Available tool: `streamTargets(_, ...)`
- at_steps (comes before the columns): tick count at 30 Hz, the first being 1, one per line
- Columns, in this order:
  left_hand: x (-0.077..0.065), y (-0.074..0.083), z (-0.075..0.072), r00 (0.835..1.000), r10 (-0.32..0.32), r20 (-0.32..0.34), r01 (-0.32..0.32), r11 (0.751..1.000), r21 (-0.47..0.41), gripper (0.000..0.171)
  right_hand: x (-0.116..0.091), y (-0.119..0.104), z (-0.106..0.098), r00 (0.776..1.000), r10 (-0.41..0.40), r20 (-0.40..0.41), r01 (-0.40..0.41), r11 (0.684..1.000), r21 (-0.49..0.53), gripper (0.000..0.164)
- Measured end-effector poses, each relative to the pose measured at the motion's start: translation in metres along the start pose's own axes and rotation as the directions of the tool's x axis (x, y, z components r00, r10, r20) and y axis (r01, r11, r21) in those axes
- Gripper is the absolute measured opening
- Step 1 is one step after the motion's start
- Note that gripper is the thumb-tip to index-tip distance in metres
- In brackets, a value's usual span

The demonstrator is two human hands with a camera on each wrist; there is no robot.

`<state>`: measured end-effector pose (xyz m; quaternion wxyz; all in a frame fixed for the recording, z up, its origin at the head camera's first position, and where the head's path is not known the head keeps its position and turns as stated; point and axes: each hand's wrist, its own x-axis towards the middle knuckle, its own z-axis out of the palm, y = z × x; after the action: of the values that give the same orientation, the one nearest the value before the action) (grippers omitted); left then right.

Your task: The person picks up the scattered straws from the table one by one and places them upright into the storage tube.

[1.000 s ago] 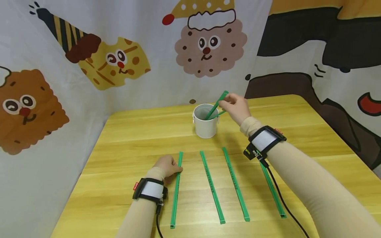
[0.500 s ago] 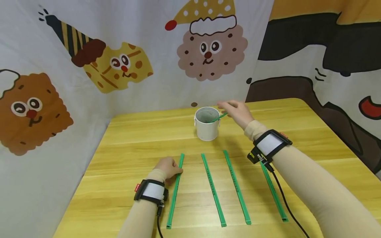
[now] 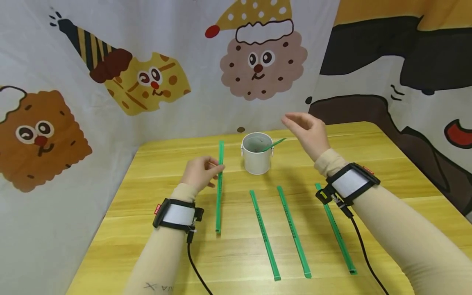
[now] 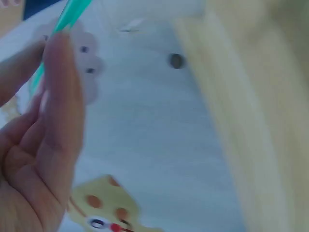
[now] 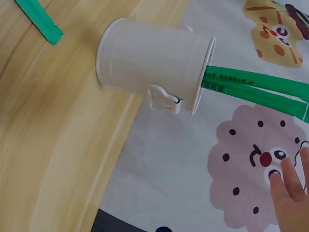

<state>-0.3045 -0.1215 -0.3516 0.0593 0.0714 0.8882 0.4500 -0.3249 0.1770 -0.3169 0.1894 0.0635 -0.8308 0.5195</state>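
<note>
My left hand [image 3: 199, 174] pinches a long, slim green wrapped straw [image 3: 219, 200] between thumb and fingers, left of the small white bucket [image 3: 257, 162]. That straw points away from me, and its near end is over the table. The left wrist view is blurred and shows the thumb against the green straw [image 4: 73, 12]. To the right of the bucket, my right hand [image 3: 309, 134] is raised with relaxed fingers and holds nothing. In the right wrist view, two printed green straws [image 5: 256, 82] stick out of the bucket's mouth. The right hand's fingertips [image 5: 285, 181] are apart from them.
Three more green straws lie on the wooden table [image 3: 162, 180]: one at the middle [image 3: 264, 235], one beside it [image 3: 294, 232], and one under the right forearm [image 3: 337, 231]. Behind the table hangs a cartoon-printed cloth [image 3: 206, 106]. A black cable [image 3: 365, 254] trails from the right wrist.
The right hand has let go of a straw at the bucket and drawn back up and right. My left hand has lifted its straw off the table and moved it forward.
</note>
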Motion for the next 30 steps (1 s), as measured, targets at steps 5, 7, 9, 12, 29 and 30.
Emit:
streamTargets(5, 0.002, 0.042, -0.01, 0.965, 0.213, -0.155, -0.226, 0.971, -0.074, 0.025, -0.003, -0.009, 0.007, 0.996, -0.071, 0.045, 0.07, 0.997, 0.01, 0.041)
streamTargets(7, 0.001, 0.06, -0.011, 0.928, 0.309, -0.21, -0.328, 0.942, -0.062, 0.024, -0.005, -0.016, 0.011, 0.99, -0.125, 0.067, 0.124, 0.992, 0.019, 0.039)
streamTargets(9, 0.0, 0.079, -0.011, 0.879, 0.41, -0.244, -0.429, 0.903, -0.028, 0.023, -0.008, -0.024, 0.016, 0.977, -0.194, 0.088, 0.193, 0.981, 0.021, 0.037)
streamTargets(12, -0.003, 0.105, -0.006, 0.785, 0.558, -0.269, -0.566, 0.823, 0.053, 0.022, -0.014, -0.037, 0.021, 0.942, -0.324, 0.084, 0.324, 0.946, 0.022, 0.03)
streamTargets(29, 0.002, 0.116, 0.016, 0.618, 0.71, -0.338, -0.714, 0.687, 0.136, 0.017, -0.028, -0.058, 0.022, 0.917, -0.384, 0.112, 0.348, 0.904, 0.248, 0.028)
streamTargets(30, 0.001, 0.114, 0.017, 0.627, 0.7, -0.341, -0.706, 0.696, 0.131, 0.019, -0.028, -0.058, 0.022, 0.916, -0.386, 0.109, 0.352, 0.903, 0.245, 0.027)
